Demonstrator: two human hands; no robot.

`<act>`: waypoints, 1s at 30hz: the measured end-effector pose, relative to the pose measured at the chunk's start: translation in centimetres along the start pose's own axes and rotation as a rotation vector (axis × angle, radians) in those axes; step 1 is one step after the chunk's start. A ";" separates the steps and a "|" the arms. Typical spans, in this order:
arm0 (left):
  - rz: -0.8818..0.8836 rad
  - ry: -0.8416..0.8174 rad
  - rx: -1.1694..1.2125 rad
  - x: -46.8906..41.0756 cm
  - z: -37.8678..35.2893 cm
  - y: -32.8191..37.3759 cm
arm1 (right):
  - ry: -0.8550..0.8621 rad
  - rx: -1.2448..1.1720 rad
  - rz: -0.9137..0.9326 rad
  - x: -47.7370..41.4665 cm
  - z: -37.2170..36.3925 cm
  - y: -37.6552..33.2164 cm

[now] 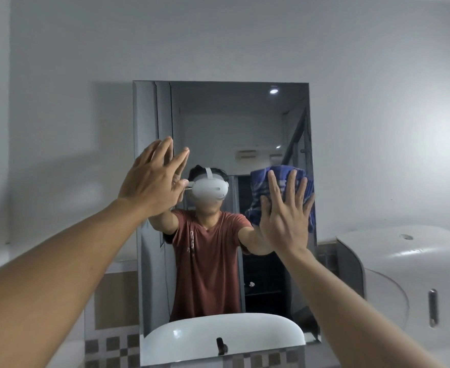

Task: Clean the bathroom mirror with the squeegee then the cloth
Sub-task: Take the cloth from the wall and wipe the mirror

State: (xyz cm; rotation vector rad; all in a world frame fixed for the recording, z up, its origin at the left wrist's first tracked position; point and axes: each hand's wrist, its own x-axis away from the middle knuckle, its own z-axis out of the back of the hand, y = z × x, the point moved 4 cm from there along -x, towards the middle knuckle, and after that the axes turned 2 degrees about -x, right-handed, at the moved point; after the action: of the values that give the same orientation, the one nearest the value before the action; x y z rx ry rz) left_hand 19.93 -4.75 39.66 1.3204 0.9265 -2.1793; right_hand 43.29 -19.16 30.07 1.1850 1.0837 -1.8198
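Observation:
The rectangular bathroom mirror (218, 123) hangs on the grey wall straight ahead. My right hand (287, 216) presses a blue checked cloth (261, 187) flat against the glass near the mirror's right edge, fingers spread over it. My left hand (152, 179) lies flat on the mirror's left side, fingers apart, holding nothing. The mirror reflects a person in a red T-shirt wearing a white headset. No squeegee is in view.
A white basin shows as a reflection (224, 333) at the mirror's bottom edge. A large white dispenser (404, 272) is mounted on the wall to the right. Checked tiles (112, 349) run along the wall below left.

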 end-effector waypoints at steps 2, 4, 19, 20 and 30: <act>-0.011 0.011 0.009 -0.1 0.3 0.0 | -0.001 -0.012 -0.023 1.8 -0.7 -0.4; -0.029 0.023 0.005 -0.3 0.7 -0.2 | 0.005 -0.046 -0.069 2.9 -1.5 -1.3; -0.037 -0.065 0.012 -2.9 2.5 -4.4 | -0.095 -0.095 0.368 4.9 -5.3 -17.4; -0.040 -0.073 0.007 -3.0 2.6 -4.4 | -0.103 -0.101 0.372 5.2 -5.6 -18.2; -0.065 -0.086 -0.017 -3.0 3.1 -4.2 | -0.266 -0.018 0.725 8.2 -6.5 -19.9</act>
State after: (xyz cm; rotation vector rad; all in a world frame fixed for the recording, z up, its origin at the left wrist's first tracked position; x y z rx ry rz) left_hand 16.66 -4.05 44.69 1.1953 0.9643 -2.2530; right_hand 25.44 -6.08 26.22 1.0934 0.4272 -1.3345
